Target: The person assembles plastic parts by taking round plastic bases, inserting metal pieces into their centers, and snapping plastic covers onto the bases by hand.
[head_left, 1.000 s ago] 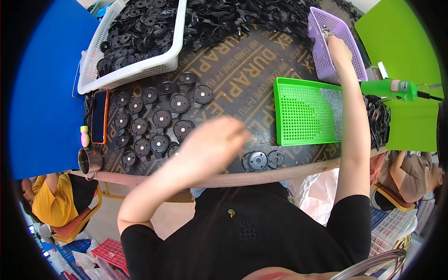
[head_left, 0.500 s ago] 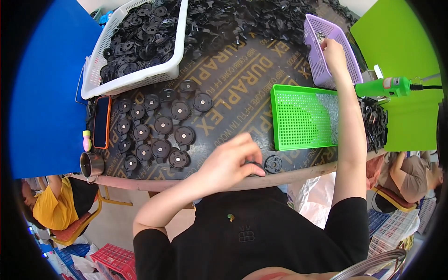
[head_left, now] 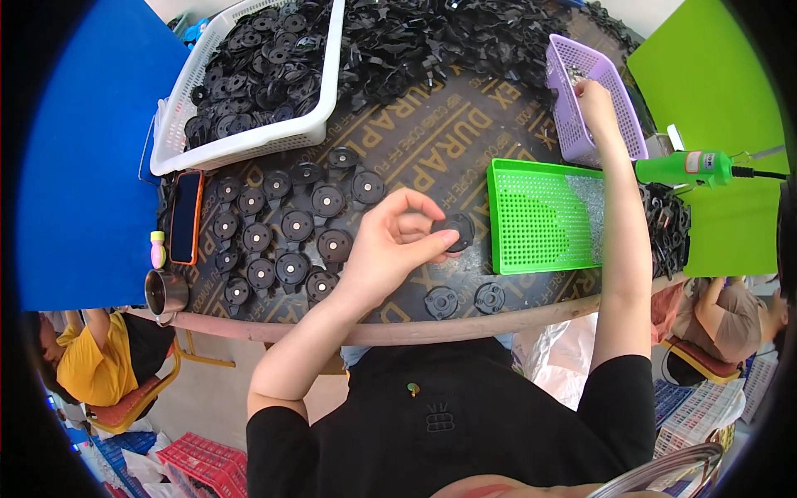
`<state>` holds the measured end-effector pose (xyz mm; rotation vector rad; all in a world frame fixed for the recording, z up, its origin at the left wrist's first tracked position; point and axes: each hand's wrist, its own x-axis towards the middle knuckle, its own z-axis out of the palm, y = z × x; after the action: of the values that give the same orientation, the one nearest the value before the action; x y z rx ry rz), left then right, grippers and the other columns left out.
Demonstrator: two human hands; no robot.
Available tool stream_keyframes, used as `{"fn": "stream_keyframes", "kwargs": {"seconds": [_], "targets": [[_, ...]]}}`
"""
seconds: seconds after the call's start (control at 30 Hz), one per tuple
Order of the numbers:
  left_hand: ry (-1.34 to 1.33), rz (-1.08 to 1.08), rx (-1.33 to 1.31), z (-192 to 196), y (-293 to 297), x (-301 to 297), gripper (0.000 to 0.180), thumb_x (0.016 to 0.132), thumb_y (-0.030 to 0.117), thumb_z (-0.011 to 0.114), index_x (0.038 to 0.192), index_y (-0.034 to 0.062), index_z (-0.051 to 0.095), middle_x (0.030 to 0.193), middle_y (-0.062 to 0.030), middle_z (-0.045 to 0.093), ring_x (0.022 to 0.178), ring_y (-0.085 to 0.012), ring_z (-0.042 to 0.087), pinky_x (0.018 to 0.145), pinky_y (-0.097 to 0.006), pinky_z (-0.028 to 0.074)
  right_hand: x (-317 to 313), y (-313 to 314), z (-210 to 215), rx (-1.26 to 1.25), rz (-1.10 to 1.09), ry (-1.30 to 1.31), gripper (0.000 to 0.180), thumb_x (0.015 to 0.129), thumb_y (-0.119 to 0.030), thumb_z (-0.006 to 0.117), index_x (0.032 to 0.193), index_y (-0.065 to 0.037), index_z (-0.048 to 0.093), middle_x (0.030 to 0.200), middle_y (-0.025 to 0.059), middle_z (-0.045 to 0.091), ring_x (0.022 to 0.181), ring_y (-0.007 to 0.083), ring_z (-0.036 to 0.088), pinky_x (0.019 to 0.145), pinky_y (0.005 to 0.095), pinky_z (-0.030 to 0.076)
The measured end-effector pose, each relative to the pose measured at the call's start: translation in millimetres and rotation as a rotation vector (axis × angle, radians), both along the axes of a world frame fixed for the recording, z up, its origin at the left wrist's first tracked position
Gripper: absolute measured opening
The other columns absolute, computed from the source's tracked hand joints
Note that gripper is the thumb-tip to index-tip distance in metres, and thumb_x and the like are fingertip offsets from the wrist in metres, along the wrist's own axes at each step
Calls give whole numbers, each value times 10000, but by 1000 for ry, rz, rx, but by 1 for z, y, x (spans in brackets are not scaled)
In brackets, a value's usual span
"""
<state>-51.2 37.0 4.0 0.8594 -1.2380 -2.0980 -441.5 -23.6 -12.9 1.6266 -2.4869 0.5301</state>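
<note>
A black disc part (head_left: 455, 230) is pinched at the left hand (head_left: 397, 242) fingertips; the right hand (head_left: 591, 101), far off, apparently grips something inside the purple basket (head_left: 618, 112).

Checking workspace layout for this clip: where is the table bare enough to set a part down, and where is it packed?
Bare board lies between the white basket, the green tray and the left hand, which holds a black disc. Crowded: the disc rows at left and the black parts heap at the far edge.
</note>
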Motion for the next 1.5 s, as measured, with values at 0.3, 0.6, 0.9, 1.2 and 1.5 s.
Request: {"fn": "stream_keyframes", "kwargs": {"seconds": [0.3,0.6,0.9,1.2,1.5], "targets": [[0,-93,-48,13,-6,-13,330,827,63,643,1124,-33,537,847,-97,675,785,-105,630,701,-221,498,5,3,2,-56,-22,-2,168,778,-170,607,847,-18,585,838,194,631,821,374,605,715,427,467],[60,1,110,-16,-7,-18,281,853,89,613,1102,-18,536,938,-123,661,867,-190,651,726,-258,540,6,9,18,-293,-100,68,181,797,-170,573,875,-46,680,813,195,639,797,371,619,740,423,479],[169,59,238,-17,-8,-10,264,839,98,631,1068,1,541,960,-120,657,856,-204,659,712,-248,542,195,81,56,20,538,-909,86,775,-98,685,824,-28,677,744,26,612,667,88,564,590,245,464],[168,55,273,-13,-10,-7,253,925,250,510,1042,31,559,980,-112,649,910,-226,647,778,-284,525,202,89,39,97,408,-1212,130,757,-124,721,819,-22,669,746,2,570,604,41,505,449,190,419],[179,129,283,-11,-8,-10,195,894,182,574,991,13,567,905,-70,646,820,-151,644,767,-283,531,203,92,26,-49,485,-1087,109,766,-90,702,847,-23,677,801,40,627,669,86,573,543,222,469]]}}
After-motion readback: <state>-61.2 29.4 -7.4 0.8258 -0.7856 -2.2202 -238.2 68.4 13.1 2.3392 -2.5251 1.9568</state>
